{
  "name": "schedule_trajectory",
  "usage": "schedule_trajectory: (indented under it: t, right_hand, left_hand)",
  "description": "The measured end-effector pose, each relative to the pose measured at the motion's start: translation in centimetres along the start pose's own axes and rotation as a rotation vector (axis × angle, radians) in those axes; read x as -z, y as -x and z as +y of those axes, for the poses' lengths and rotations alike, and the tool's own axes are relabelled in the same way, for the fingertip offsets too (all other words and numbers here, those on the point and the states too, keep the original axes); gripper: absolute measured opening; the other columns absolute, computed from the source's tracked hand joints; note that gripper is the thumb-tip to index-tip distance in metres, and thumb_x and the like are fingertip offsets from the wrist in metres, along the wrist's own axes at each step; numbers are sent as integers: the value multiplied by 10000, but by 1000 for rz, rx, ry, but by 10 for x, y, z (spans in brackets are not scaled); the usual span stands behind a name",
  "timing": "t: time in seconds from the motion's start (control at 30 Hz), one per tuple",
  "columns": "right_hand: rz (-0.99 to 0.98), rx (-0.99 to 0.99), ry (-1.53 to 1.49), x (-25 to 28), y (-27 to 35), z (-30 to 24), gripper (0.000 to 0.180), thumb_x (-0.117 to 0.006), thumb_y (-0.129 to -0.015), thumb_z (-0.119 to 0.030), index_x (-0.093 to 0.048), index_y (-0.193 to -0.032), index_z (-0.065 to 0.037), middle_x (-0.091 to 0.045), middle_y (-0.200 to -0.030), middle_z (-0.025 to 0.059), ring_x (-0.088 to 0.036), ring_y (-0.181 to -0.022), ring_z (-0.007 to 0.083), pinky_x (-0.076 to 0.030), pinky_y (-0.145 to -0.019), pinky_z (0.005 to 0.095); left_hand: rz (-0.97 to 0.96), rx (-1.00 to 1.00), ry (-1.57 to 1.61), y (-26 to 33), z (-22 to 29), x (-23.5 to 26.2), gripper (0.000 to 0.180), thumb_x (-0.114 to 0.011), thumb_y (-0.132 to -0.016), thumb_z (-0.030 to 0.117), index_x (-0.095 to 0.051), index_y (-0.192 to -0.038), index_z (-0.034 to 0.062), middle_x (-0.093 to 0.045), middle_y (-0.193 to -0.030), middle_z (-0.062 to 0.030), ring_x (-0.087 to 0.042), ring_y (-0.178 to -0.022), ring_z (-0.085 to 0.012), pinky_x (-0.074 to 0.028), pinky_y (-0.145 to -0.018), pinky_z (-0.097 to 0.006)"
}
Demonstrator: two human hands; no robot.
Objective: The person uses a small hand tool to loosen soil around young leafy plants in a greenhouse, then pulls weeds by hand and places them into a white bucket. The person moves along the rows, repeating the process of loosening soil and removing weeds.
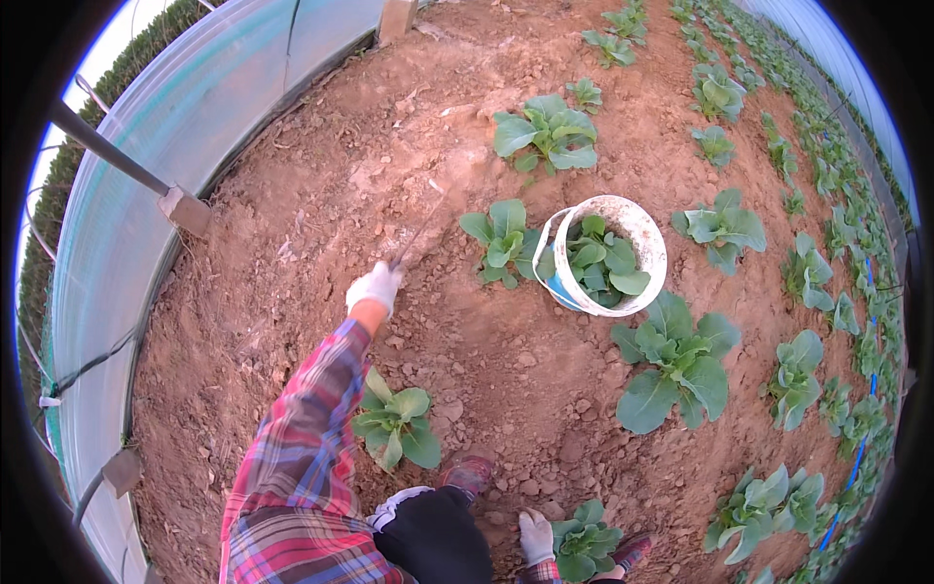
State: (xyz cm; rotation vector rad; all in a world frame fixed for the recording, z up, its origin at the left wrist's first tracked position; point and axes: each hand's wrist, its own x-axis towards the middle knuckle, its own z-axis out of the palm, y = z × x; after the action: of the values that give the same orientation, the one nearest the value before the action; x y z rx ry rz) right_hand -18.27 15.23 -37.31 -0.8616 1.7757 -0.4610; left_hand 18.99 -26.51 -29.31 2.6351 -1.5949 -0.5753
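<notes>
My left hand (377, 288), in a white glove, reaches out over the bare soil and is closed around the near end of a thin stick-like tool (420, 230). The tool slants away to the upper right; it is slim and blurred, so its exact kind is unclear. Low in the view my right hand (535, 536), also gloved in white, is down by the soil, its fingers loosely extended beside a leafy green plant (584, 542). Another leafy plant (397, 423) grows just right of my left forearm. Beyond and right of my left hand grows a further seedling (503, 241).
A white bucket (637, 222) with green leaves or seedlings in it stands tilted between plants. A large plant (678, 370) grows below it, and rows of plants run along the right. Plastic greenhouse sheeting (117, 243) and a post on a concrete block (185, 211) border the left.
</notes>
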Motion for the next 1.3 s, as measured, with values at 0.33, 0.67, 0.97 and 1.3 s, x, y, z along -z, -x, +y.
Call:
schedule_trajectory:
  t: [0.33, 0.67, 0.97, 1.3]
  right_hand:
    - [-23, -14, -48, 5, 4, -50, 397, -507, -882, -258, -574, -1115, 56, -651, -929, 171, -652, -671, 194, -490, -669, 305]
    - [-56, 23, -46, -17, -7, -2, 369, -516, -895, -232, -561, -1124, 54, -643, -825, 114, -622, -650, 145, -470, -618, 268]
    - [-56, -70, -102, -7, 0, -20, 389, -519, -896, -241, -545, -1162, 43, -634, -735, 80, -601, -631, 131, -458, -582, 259]
    - [-81, -82, -74, -4, -4, -28, 368, -512, -898, -239, -553, -1140, 36, -638, -800, 103, -612, -646, 142, -467, -603, 277]
  left_hand:
    - [5, -85, -102, 11, -64, 6, 498, -434, -864, 549, -537, -1033, 92, -636, -964, -227, -606, -904, -408, -470, -779, -474]
    - [-42, 142, -150, 135, -138, -4, 413, -409, -917, 474, -489, -972, 72, -634, -806, -253, -616, -803, -427, -476, -703, -509]
    - [-11, 72, -53, 104, -81, -6, 430, -421, -908, 488, -501, -976, 72, -634, -828, -243, -605, -827, -431, -470, -710, -501]
    - [60, 151, -42, 134, -107, -29, 497, -405, -899, 549, -506, -974, 68, -630, -791, -252, -613, -789, -435, -465, -688, -506]
